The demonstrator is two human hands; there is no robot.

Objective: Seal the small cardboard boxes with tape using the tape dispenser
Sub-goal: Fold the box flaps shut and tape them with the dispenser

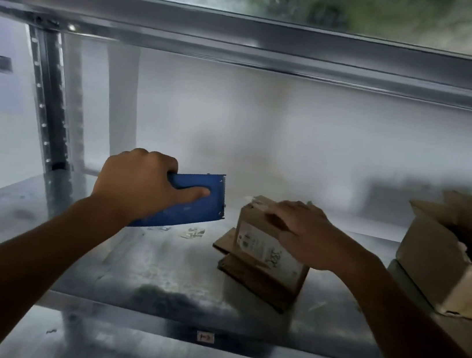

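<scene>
Small cardboard box (267,250): on the metal shelf (132,261), resting on flattened cardboard (248,274), right hand (303,233) laid flat across its top. Blue tape dispenser (192,203): gripped in the left hand (140,183), held off the shelf, left of the box. Larger open carton (445,256): far right.

Looks dim, hazy and soft, with a milky wash across the wall (267,122) behind the small cardboard box (267,251). Shows glare along the steel beam (278,42) above the box and a dark shadow on the shelf (156,264) in front of it. Reads sharpest at the tape dispenser (193,212) left of the box; smears into blur at the carton (430,257) to its right.
</scene>
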